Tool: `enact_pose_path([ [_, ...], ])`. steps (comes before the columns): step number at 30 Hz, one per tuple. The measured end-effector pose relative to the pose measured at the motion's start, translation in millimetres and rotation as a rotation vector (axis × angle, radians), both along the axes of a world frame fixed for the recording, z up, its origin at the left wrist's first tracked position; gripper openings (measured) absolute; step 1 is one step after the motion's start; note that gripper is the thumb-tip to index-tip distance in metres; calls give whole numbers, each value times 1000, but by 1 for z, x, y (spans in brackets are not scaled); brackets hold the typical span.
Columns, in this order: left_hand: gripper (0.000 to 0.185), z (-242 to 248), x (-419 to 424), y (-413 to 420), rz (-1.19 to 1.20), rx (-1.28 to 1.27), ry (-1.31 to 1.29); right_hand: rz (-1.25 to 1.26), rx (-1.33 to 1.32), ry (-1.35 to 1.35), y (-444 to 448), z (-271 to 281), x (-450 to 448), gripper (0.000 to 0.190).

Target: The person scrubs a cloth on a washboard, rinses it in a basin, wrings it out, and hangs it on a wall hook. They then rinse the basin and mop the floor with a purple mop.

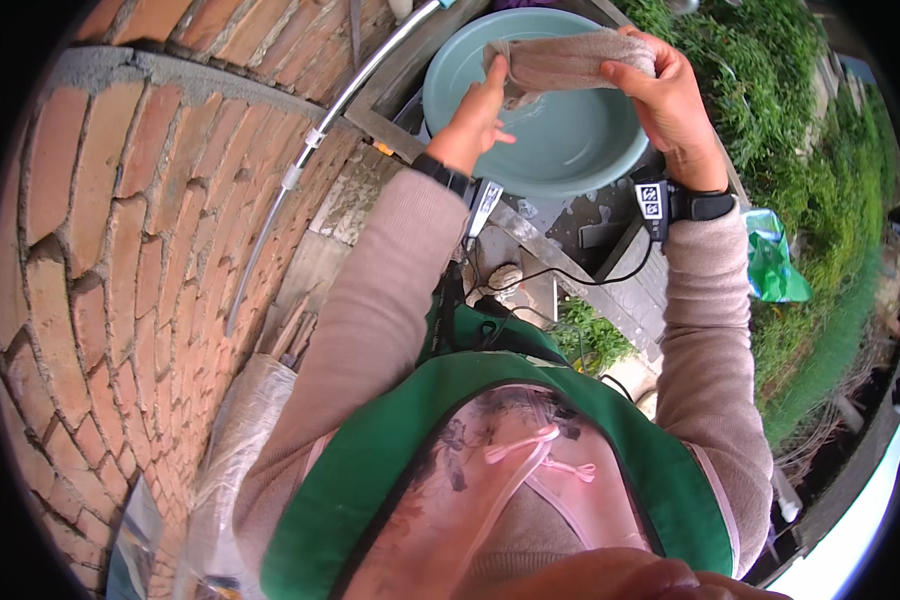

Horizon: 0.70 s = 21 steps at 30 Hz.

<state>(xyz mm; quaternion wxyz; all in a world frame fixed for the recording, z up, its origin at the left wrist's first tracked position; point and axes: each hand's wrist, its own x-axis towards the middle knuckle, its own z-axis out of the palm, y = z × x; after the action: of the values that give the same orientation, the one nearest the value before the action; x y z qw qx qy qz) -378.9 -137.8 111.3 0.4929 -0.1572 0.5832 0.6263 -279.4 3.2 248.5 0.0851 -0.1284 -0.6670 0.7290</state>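
A greyish-brown fabric piece (570,61), stretched lengthwise between my hands, hangs over the far part of a blue-green plastic basin (592,161). My right hand (667,97) pinches its right end, thumb on top. At the other end, my left hand (480,109) has one digit laid along the fabric's gathered edge; the rest of its grip is partly hidden. Some water shows in the basin below the fabric. Whether the piece is a sock, a sleeve or a cloth I cannot tell.
The basin rests in a wet, board-edged frame (525,229). A metal pipe (322,127) curves along the brick wall (142,225) on the left. Green plants (757,97) and a green plastic packet (776,259) lie to the right. A black cable (592,281) hangs between my wrist devices.
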Motion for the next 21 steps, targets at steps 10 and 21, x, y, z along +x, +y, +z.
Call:
enact_pose_path([
  [10,31,15,45,27,125,600,-225,-718,-317,-227,28,-109,37,20],
  [21,44,5,81,13,42,519,-324,-547,-732,-55,3,-109,60,41],
])
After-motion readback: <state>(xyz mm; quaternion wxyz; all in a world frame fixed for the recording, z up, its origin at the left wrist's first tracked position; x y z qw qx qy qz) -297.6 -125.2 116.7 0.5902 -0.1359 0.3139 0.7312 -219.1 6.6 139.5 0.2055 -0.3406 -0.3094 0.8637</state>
